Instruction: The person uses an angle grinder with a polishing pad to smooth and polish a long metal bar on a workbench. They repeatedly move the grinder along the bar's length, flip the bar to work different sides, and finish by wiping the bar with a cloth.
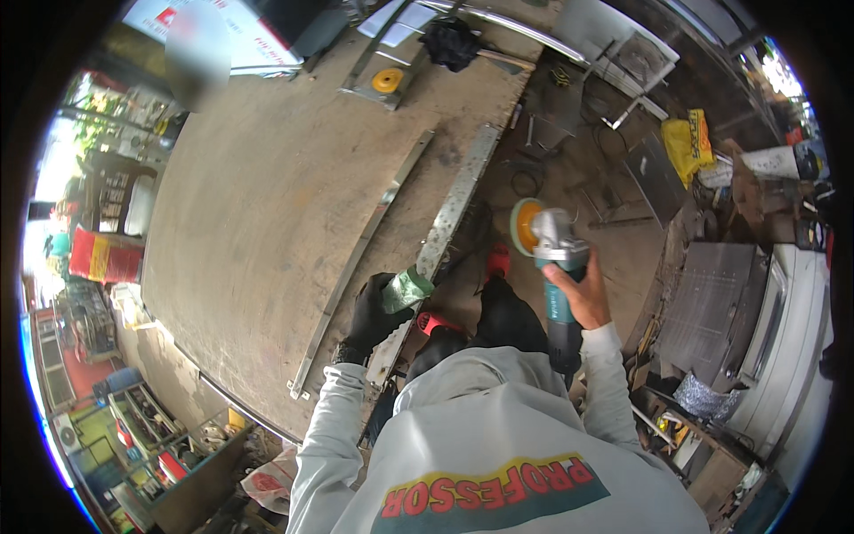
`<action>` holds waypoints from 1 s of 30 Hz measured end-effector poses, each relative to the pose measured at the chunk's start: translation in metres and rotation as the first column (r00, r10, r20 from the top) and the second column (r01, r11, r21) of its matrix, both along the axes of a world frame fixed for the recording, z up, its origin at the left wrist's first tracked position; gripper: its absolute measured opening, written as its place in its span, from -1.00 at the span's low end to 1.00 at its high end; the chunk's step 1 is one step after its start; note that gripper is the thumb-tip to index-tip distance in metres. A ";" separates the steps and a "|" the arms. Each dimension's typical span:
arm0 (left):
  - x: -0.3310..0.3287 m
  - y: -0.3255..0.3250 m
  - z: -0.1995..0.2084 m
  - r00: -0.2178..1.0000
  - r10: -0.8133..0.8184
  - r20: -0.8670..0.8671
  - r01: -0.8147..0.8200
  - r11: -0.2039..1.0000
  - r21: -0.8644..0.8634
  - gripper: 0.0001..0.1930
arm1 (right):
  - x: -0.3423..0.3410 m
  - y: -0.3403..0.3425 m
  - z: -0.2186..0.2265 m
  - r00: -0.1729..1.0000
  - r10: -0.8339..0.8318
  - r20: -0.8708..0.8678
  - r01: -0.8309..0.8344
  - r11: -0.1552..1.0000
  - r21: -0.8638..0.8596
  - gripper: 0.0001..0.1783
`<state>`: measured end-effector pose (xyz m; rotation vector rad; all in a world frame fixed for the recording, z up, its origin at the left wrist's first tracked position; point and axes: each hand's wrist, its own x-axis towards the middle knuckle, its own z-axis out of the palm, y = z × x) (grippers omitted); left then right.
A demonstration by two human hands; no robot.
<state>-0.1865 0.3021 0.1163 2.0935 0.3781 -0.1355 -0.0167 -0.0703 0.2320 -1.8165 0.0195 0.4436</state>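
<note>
My right hand [582, 292] is bare and wrapped round the body of a teal angle grinder [559, 307], held up over the floor to the right of the table. A round yellow wheel [527, 227] with a pale green rim is fitted to its metal head. In a black glove, my left hand [374, 307] grips a light green block [408, 289] that looks like polishing compound. That hand is at the table's right edge, above a long flat metal bar [460, 191]. Left of it, a narrower metal strip [360, 246] lies on the table; the fingers partly hide behind the block.
The brown worktable [258, 205] spreads to my left. At its far end are a yellow disc [387, 81] on a metal frame and a black bag [450, 43]. Cables, metal pieces and a yellow sack [686, 147] lie right of the table. Red footwear [497, 262] shows below.
</note>
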 end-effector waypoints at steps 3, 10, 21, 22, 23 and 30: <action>0.045 -0.027 0.002 0.999 -0.044 0.022 0.043 0.999 0.024 -0.12 | 0.018 0.010 0.001 0.990 0.108 -0.087 -0.100 0.991 0.093 -0.02; 0.147 -0.086 -0.005 0.994 0.068 -0.080 -0.090 0.942 -0.323 -0.26 | 0.075 -0.009 -0.009 0.979 0.146 -0.143 -0.140 0.989 0.051 0.02; 0.248 -0.128 0.012 0.989 -0.139 0.046 0.109 0.911 0.398 -0.36 | 0.157 -0.027 -0.044 0.964 0.255 -0.070 -0.263 0.952 -0.155 0.05; 0.253 -0.124 0.013 0.986 -0.159 0.047 0.125 0.898 0.421 -0.37 | 0.162 -0.026 -0.044 0.960 0.272 -0.072 -0.280 0.949 -0.147 0.05; 0.257 -0.122 0.016 0.983 -0.179 0.048 0.140 0.885 0.444 -0.37 | 0.165 -0.026 -0.044 0.957 0.278 -0.085 -0.289 0.942 -0.168 0.06; 0.256 -0.112 0.027 0.910 -0.389 -0.147 0.401 0.728 0.557 -0.28 | 0.181 -0.030 -0.044 0.925 0.365 -0.107 -0.380 0.901 -0.210 0.09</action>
